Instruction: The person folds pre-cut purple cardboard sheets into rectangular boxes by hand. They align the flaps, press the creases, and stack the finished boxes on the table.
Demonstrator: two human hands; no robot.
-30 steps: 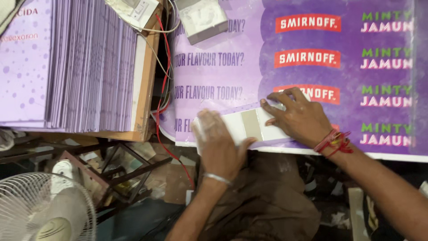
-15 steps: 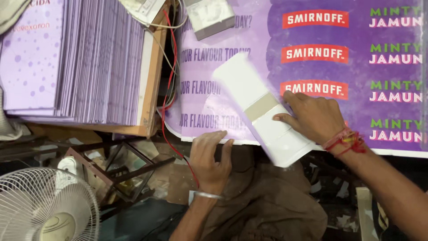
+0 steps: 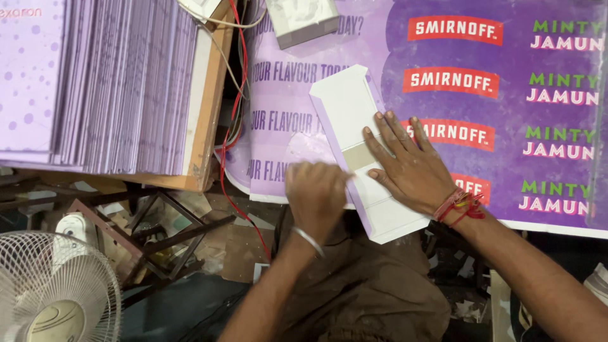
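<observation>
Right hand (image 3: 415, 166) flat on white folded card (image 3: 361, 133), fingers spread – left hand (image 3: 315, 190) clenched at its edge, purple printed sheet (image 3: 443, 107) beneath

A folded carton blank (image 3: 354, 126) is lying on the printed sheet (image 3: 544, 164); a stack of sheets (image 3: 95, 82) is sitting left, a fan (image 3: 57, 291) below.

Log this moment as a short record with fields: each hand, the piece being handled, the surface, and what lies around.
left hand: blurred, closed at the white card's left edge
right hand: flat, fingers spread, pressing on the white card
white card: folded flat piece with a tan strip across it, lying at a slant
surface: purple printed sheets under the card
left side: stack of lilac sheets on a wooden board
lower left: white fan
</observation>
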